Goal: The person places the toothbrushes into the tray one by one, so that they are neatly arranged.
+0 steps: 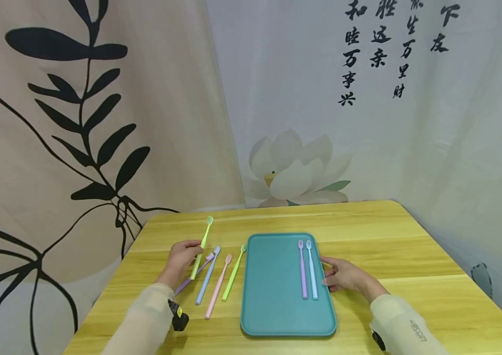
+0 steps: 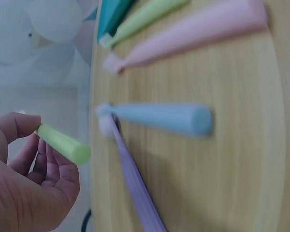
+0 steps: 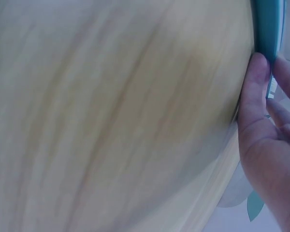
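Note:
My left hand (image 1: 184, 256) (image 2: 34, 179) pinches a yellow-green toothbrush (image 1: 196, 266) (image 2: 63, 143) between thumb and fingers, held above the table with its head pointing up and away. Under it lies a purple toothbrush (image 1: 184, 284) (image 2: 135, 183), its head beside that of a blue one (image 1: 208, 277) (image 2: 164, 117). Further right are a pink toothbrush (image 1: 218, 288) (image 2: 198, 34) and a green one (image 1: 234, 274) (image 2: 147, 17). My right hand (image 1: 346, 276) (image 3: 270, 140) touches the right rim of the teal tray (image 1: 273, 286) (image 3: 267, 34), thumb and fingers at its edge.
On the tray's right side, a purple toothbrush (image 1: 303, 271) and a light blue toothbrush (image 1: 313, 273) lie side by side, heads away from me. The wooden table (image 1: 375, 231) extends around the tray, with printed cloth hanging behind it.

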Motion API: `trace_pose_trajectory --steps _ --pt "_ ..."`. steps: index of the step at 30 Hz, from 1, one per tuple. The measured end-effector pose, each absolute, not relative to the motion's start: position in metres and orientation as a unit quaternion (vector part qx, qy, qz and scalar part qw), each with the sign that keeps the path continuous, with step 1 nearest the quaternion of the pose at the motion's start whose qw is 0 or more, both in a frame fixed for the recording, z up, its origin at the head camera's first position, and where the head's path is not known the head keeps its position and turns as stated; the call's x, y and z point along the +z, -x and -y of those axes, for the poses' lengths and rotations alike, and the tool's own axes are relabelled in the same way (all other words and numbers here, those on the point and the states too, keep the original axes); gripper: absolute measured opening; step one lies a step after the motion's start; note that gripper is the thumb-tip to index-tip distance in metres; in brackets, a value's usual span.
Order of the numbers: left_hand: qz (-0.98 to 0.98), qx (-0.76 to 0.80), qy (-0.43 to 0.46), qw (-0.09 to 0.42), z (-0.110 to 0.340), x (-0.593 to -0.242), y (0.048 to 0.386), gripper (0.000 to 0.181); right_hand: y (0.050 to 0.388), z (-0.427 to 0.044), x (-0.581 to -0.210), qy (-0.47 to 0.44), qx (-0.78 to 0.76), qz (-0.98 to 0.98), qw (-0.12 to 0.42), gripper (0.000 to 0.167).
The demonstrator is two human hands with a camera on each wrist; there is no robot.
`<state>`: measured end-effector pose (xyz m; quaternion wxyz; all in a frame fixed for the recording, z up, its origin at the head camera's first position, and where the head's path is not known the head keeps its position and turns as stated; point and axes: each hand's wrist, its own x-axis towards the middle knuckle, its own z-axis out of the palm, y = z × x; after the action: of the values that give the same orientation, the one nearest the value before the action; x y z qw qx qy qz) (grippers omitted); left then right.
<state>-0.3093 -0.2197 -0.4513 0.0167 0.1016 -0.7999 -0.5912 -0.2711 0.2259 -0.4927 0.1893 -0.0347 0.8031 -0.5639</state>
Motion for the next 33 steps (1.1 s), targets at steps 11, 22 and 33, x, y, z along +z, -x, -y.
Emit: trace_pose_trajectory --steps 11,22,33 --pt "0.766 -0.639 -0.071 0.017 0.176 -0.448 0.316 0.030 0.273 -0.225 -0.494 0.033 -0.562 -0.805 0.188 0.078" --pt "0.748 -0.661 -0.059 0.024 0.148 -0.450 0.317 0.031 0.272 -0.226 -0.494 0.039 -0.562 -0.805 0.189 0.078" --pt "0.735 -0.676 -0.056 0.012 0.119 -0.449 0.310 0.032 0.273 -0.226 -0.493 0.041 -0.559 -0.805 0.194 0.078"
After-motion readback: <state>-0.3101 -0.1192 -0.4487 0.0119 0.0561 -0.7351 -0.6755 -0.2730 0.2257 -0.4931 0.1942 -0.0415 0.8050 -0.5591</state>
